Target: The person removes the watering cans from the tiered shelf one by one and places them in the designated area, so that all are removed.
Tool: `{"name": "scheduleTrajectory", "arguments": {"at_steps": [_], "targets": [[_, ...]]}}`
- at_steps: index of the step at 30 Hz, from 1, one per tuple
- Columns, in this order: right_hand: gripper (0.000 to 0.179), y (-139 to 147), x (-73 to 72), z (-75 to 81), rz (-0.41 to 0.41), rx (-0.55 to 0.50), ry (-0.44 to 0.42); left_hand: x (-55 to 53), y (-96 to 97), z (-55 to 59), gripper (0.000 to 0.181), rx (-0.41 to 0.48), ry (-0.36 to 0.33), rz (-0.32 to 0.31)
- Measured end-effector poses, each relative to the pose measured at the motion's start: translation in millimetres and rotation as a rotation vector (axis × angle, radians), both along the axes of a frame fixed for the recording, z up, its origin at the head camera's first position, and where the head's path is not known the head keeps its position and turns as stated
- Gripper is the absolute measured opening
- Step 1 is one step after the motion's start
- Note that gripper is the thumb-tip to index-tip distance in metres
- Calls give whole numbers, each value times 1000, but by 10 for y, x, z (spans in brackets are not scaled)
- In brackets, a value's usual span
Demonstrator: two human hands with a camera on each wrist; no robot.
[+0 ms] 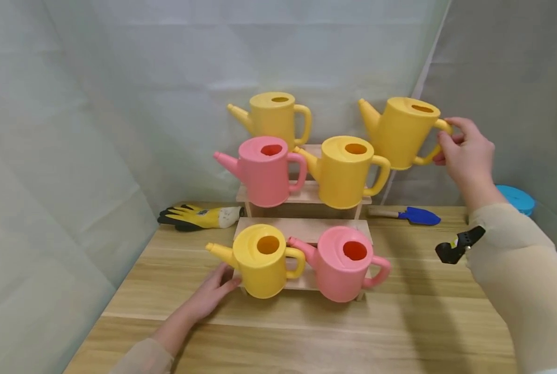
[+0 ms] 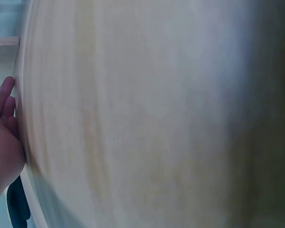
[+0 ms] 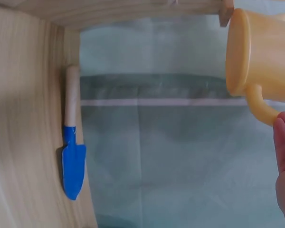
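My right hand [image 1: 470, 153] grips the handle of a yellow watering can [image 1: 402, 135], raised at the upper right of a stepped wooden rack [image 1: 302, 228]. That can is tilted slightly, its spout to the left; the right wrist view shows its base [image 3: 238, 54] off any shelf. On the rack's top step stands another yellow watering can [image 1: 273, 119]. The middle step bears a pink watering can [image 1: 265, 174] and a yellow one [image 1: 345, 174]. Lowest are a yellow watering can [image 1: 262, 267] and a pink one [image 1: 341, 267]. My left hand [image 1: 210, 292] rests at the rack's lower left side, fingers nearly straight.
Yellow-and-black work gloves [image 1: 199, 216] lie left of the rack on the wooden table [image 1: 306, 337]. Behind it to the right is a blue trowel [image 1: 419, 215] with a wooden handle. A round blue object [image 1: 517, 199] is partly hidden by my right arm. Pale cloth hangs behind.
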State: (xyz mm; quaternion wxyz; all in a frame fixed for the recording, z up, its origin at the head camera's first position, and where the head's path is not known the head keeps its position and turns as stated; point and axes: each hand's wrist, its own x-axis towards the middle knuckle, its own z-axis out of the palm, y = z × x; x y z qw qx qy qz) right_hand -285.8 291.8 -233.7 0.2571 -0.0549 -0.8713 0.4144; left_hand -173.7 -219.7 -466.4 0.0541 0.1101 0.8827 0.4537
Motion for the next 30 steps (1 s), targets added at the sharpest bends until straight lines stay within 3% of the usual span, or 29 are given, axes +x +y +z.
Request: {"name": "scheduleTrajectory", "arguments": {"at_steps": [10,30], "targets": [[52,225,122,-238,-68,65,-68,16,4,-1,54,-4,3,6],[52,490,343,-1112,-87,108,-176,32,24,-11,55,-57,-4,19]]}}
